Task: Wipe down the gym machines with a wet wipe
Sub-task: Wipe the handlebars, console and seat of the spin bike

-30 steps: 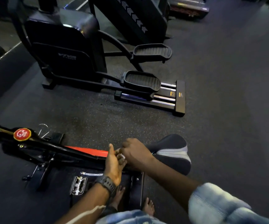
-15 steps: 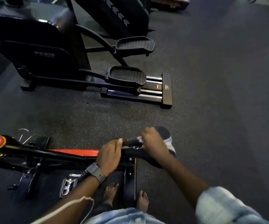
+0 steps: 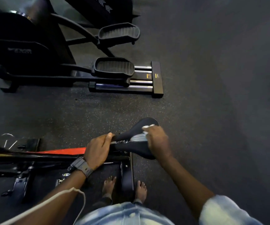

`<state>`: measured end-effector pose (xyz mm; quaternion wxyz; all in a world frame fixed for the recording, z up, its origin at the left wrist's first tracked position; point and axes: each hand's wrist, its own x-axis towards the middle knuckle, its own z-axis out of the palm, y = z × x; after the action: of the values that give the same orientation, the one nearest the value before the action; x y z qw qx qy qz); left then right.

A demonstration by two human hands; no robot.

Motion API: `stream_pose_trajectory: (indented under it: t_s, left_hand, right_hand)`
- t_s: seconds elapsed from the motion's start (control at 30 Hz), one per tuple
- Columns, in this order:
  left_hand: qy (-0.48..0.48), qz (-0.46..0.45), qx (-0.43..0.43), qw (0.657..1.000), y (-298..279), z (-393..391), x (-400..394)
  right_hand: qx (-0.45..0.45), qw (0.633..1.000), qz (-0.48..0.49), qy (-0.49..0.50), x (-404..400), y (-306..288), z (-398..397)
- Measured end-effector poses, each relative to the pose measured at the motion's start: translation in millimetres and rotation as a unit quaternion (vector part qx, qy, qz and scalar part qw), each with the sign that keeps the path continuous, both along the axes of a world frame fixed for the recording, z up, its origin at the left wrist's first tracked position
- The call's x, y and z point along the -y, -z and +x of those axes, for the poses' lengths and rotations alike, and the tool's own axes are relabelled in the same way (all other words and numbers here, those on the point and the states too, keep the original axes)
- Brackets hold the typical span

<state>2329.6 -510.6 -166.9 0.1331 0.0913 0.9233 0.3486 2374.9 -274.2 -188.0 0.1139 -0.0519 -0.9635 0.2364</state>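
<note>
Right hand [image 3: 157, 140] pressed crumpled white wet wipe [image 3: 148, 127] onto black-and-grey padded bike saddle [image 3: 137, 137], fingers curled around it; left hand [image 3: 97, 151] gripped saddle's narrow nose

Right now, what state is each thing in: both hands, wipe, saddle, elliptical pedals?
Left hand: grips the nose of the black padded bike saddle.
Right hand: presses a white wet wipe onto the saddle top.
Wipe: bunched under the fingers.
Black ribbed elliptical pedals: unoccupied, untouched.
</note>
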Motion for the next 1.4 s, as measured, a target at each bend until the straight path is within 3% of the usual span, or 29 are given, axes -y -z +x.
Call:
stream_pose_trajectory:
  t_s: [0.13,0.3,0.43,0.57,0.73,0.77,0.83,0.93,1.07,1.23,1.4]
  left_hand:
    - [0.010,0.022,0.028,0.999,-2,-4,2]
    - [0.010,0.022,0.034,0.999,-6,1,4]
    - [0.010,0.015,0.031,0.999,-6,-1,3]
    - [0.036,-0.014,0.010,0.999,-8,1,2]
    - [0.068,-0.039,-0.043,0.996,-13,2,-21]
    - [0.095,-0.042,-0.053,0.993,-13,2,-27]
    - [0.164,-0.047,-0.066,0.983,-8,-1,-42]
    - [0.265,-0.066,-0.071,0.959,-6,-7,-78]
    - [0.329,-0.081,-0.078,0.938,-6,-3,-120]
    - [0.296,-0.090,-0.093,0.946,-4,3,-131]
    - [0.292,-0.106,-0.071,0.948,-4,-5,-126]
  right_hand:
    - [0.054,0.986,0.001,-0.159,21,-11,13]
    - [0.036,0.999,0.024,-0.002,-18,-19,-1]
    - [0.055,0.989,0.036,-0.134,21,-21,17]
    - [0.041,0.999,0.033,0.002,-19,-14,8]
    - [0.021,0.989,0.050,-0.138,-2,-12,27]
    - [0.005,0.993,0.044,-0.113,-16,-12,28]
    - [0.016,0.999,-0.030,0.033,-40,-13,19]
    - [0.042,0.970,-0.172,0.167,-43,-7,15]
    - [0.043,0.954,-0.234,0.180,-38,-7,47]
    - [0.067,0.930,-0.281,0.228,-41,-16,-14]
    - [0.081,0.949,-0.239,0.191,-45,-6,13]
